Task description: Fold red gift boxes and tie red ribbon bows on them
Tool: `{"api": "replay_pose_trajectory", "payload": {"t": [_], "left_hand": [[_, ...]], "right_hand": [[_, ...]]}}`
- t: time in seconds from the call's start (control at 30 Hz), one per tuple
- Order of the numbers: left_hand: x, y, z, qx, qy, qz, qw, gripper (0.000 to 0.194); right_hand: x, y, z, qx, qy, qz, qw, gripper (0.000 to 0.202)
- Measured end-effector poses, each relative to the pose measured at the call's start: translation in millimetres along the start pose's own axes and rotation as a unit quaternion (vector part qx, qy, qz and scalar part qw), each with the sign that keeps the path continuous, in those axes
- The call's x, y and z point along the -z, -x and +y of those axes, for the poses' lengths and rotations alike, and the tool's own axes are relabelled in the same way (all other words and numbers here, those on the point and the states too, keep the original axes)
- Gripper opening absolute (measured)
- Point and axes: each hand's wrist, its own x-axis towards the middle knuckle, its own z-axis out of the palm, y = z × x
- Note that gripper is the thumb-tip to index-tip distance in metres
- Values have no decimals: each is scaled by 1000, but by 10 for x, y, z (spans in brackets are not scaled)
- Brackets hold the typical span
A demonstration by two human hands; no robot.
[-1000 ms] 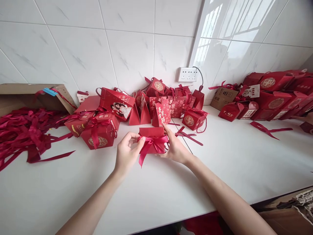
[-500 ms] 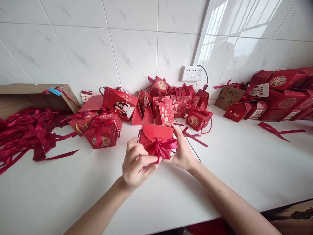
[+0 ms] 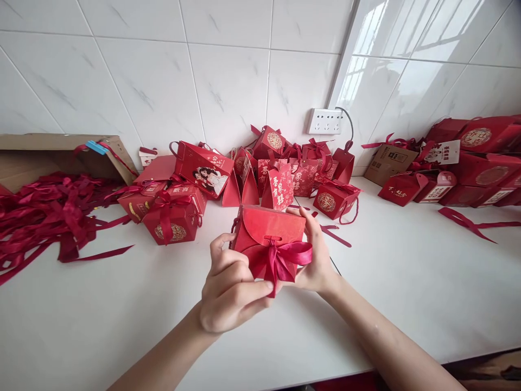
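Note:
In front of me, above the white table, is a small red box [image 3: 271, 225] with a curved flap and a rope handle at its left side. A dark pink ribbon bow [image 3: 279, 255] is tied on its front through a slot in the flap. My left hand [image 3: 236, 288] pinches a hanging tail of the bow between thumb and finger, its other fingers curled beside the box. My right hand [image 3: 319, 260] holds the box by its right side and underneath, its thumb partly hidden behind the ribbon and box.
Loose ribbons [image 3: 61, 217] spill from a cardboard box [image 3: 61, 142] at the left. Several red gift boxes [image 3: 171, 225] stand along the tiled wall, with more stacked [image 3: 480, 168] at the right. A power strip [image 3: 324, 121] is on the wall behind.
The box and both hands have come slightly closer and lower, and the box is tilted a little. The view has shifted slightly; the grips look the same.

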Motion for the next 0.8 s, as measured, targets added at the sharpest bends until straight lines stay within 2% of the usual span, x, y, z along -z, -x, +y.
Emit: {"api": "replay_pose_trajectory", "payload": {"t": [0.17,0.47,0.67,0.8], "left_hand": [[35,-29,25,-2,-8,-18,1000,12],[32,-47,41,9,6,-18,1000,12],[57,-71,41,-4,9,-29,1000,11],[71,-83,46,-3,1,-32,999,12]], "right_hand": [[18,-8,-34,-5,4,-1,1000,110],[14,13,-3,-9,27,-11,1000,115],[8,10,-7,6,7,7,1000,107],[9,12,-14,-9,22,-7,1000,115]]}}
